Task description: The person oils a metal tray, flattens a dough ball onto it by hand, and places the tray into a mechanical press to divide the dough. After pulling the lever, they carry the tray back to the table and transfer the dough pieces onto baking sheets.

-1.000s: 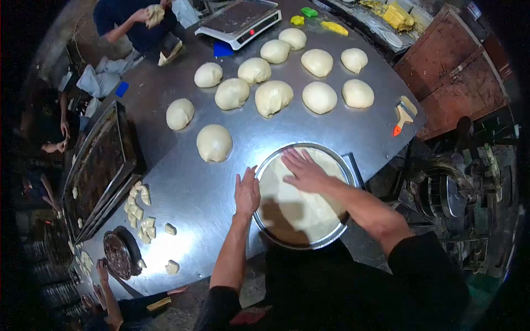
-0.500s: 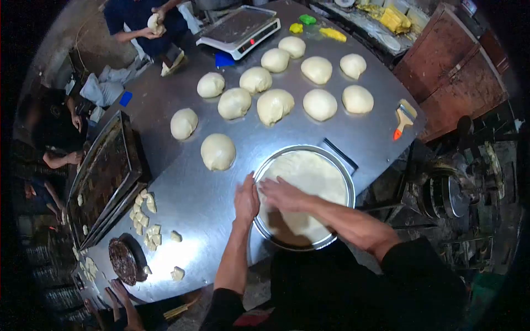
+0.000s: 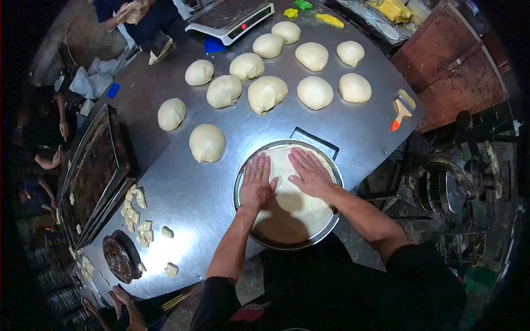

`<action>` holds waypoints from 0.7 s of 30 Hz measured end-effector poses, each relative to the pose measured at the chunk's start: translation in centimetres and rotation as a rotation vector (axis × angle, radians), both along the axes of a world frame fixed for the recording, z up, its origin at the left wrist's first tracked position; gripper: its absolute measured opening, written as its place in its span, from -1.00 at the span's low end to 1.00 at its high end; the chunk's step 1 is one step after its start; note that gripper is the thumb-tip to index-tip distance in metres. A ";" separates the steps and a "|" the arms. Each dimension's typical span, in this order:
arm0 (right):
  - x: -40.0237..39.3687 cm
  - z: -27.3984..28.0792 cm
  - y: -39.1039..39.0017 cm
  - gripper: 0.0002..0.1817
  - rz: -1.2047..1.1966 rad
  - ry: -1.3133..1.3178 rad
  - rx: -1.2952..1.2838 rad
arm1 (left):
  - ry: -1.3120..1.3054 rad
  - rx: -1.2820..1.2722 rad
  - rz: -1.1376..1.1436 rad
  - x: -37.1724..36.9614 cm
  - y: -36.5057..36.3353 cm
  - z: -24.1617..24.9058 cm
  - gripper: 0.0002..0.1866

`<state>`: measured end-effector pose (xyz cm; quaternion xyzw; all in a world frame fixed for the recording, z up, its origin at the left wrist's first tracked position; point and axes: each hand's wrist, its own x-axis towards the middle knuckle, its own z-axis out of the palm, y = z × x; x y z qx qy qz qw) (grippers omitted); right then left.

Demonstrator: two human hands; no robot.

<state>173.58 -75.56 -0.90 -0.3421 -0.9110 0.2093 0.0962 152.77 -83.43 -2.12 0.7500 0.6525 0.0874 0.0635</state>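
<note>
A round metal pan (image 3: 338, 220) sits near the table's front edge, with a flat sheet of dough (image 3: 301, 212) spread across its bottom. My left hand (image 3: 257, 183) lies flat on the dough at the pan's left side, fingers pointing away from me. On the far right part of the same dough rests my right hand (image 3: 312, 174), palm down with its fingers stretched out. Neither hand grasps anything. Just behind the pan is a dark-edged rectangular plate (image 3: 314, 141), partly covered by the rim. The closest dough ball (image 3: 207, 143) stands left of the pan.
Several dough balls (image 3: 314, 92) stand beyond the pan. A brush (image 3: 402, 112) lies at the right edge and a scale (image 3: 232, 19) at the back. Stacked trays (image 3: 91, 171), small dough pieces (image 3: 144, 234) and a dark round block (image 3: 118, 259) are at left. Other people stand around the table.
Both hands now lie flat and apart on the dough; before, the left was at the pan's left rim and the right was blurred beside it. The pan appears turned, and the view has shifted.
</note>
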 end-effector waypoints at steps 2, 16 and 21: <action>-0.8 1.2 1.3 -0.40 0.043 -0.026 -0.149 | -0.010 -0.025 0.060 0.3 -1.8 -0.2 -0.24; -3.6 3.0 0.8 -0.26 0.014 0.054 -0.451 | -0.031 -0.179 0.298 0.8 -4.2 3.2 -0.31; -0.2 0.7 -0.6 -0.17 -0.051 -0.126 -0.143 | -0.065 -0.008 -0.096 0.1 0.4 0.6 -0.31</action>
